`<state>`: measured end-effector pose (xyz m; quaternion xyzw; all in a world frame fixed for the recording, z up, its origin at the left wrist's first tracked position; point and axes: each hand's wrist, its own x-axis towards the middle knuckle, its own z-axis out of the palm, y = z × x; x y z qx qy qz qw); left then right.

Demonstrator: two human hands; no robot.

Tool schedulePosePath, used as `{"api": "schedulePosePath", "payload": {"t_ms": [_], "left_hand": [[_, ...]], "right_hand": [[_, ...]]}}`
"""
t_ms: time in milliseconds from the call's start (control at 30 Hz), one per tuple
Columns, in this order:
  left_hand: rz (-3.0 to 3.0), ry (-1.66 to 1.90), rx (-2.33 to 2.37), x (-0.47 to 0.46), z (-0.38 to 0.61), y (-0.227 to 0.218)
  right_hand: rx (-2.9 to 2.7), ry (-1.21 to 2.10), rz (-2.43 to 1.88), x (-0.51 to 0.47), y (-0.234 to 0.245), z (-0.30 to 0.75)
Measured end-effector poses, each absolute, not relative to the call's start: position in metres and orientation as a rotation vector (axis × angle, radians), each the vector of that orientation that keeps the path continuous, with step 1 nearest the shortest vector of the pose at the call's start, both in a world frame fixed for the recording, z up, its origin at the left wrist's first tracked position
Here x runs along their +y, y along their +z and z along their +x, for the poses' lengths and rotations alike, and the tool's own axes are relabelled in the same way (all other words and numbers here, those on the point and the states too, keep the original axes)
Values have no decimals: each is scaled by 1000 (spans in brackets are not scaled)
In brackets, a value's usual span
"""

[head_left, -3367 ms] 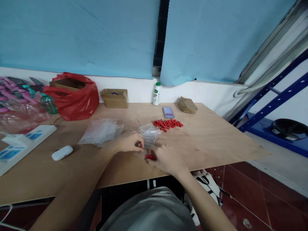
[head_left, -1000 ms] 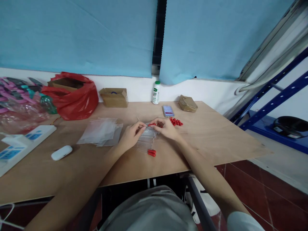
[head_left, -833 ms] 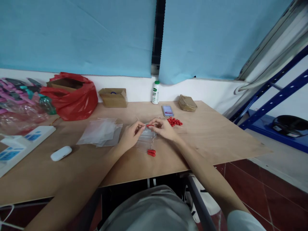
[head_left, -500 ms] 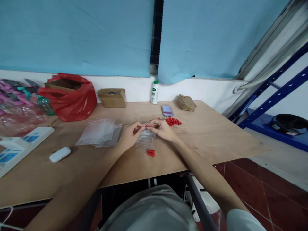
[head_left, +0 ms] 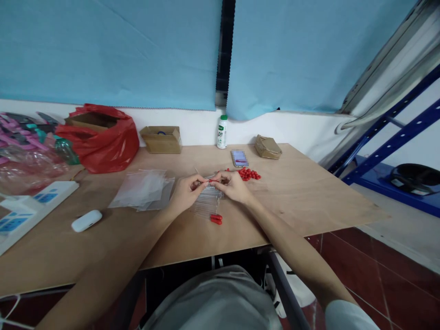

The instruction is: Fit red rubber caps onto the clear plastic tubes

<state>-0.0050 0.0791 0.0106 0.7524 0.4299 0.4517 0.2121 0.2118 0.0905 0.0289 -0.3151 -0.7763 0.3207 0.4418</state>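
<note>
My left hand [head_left: 185, 190] is closed in a pinch on a thin clear tube [head_left: 196, 170], whose tip sticks out behind the fingers. Fingertip to fingertip with it, my right hand [head_left: 233, 186] pinches a small red rubber bulb [head_left: 212, 180]. Whether the tube sits inside the bulb is too small to tell. Beneath both hands lies a row of slim clear tubes [head_left: 207, 201], partly covered by the fingers. Red bulbs [head_left: 216, 219] show at the near end of that row. Just beyond my right hand is a pile of red bulbs [head_left: 250, 174].
Clear plastic bags [head_left: 139, 190] lie left of my hands. Farther left are a white case [head_left: 86, 221], a power strip [head_left: 51, 195] and a red bag [head_left: 103, 146]. Along the back stand a cardboard box [head_left: 161, 140], a white bottle [head_left: 222, 133], a phone [head_left: 239, 158] and a brown packet [head_left: 268, 147].
The view has shifted very slightly. Both hands stay fingertip to fingertip, and the red bulb between them shows a little more plainly.
</note>
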Motion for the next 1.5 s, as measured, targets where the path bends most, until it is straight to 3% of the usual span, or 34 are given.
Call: {"api": "schedulePosePath", "payload": {"t_ms": [400,1500], "left_hand": [[2305,1144,1253,72,-3,21],[2307,1073,1209,80,-11,28]], "right_hand": [[-2127,487,-835,87,32,214],[-2010,699,-822,95,31,226]]}}
